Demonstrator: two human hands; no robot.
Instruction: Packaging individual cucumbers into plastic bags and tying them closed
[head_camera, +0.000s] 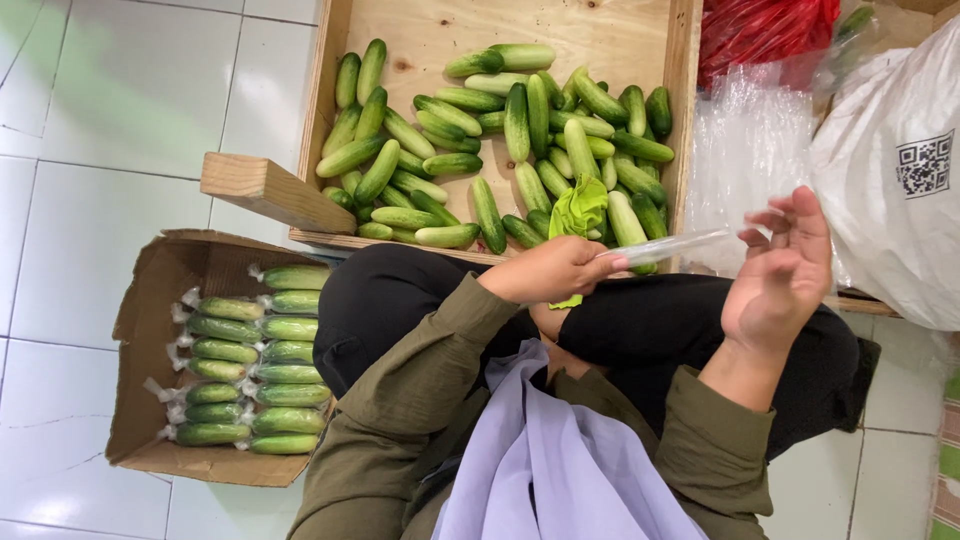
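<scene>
Nearest the camera are your olive sleeves, a lilac cloth hanging at your chest, and your dark trousers, seated on the white tiled floor (90, 120).

Your left hand (550, 270) rests over your knee. Its fingers are pressed together around one end of a thin clear plastic bag (665, 246), pinching it between thumb and fingertips. Your right hand (785, 270) is raised, palm towards you. Its fingers are curled loosely and partly spread, with the fingertips meeting the other end of the bag; whether they grip it firmly cannot be told. The bag stretches flat between the two hands and appears empty. A folded green cloth or leaf (578, 210) sits just beyond your left hand; which of the two it is cannot be told.

On your left stands an open cardboard box (150, 300). It holds two neat rows of bagged cucumbers (250, 370), each sealed in clear wrap with a twisted end. The box looks nearly filled in its visible layer.

Further out lies a shallow wooden crate (600, 40) with a large heap of loose cucumbers (500, 140), all unwrapped. A wooden block (270, 190) rests against the crate's near corner. On your right are a pile of clear plastic (750, 140), a white sack (890, 180) and a red bag (760, 30).

Assessment: roughly twenty cucumbers are bagged and boxed; the greater share remains loose in the crate. The work seems less than half done.
</scene>
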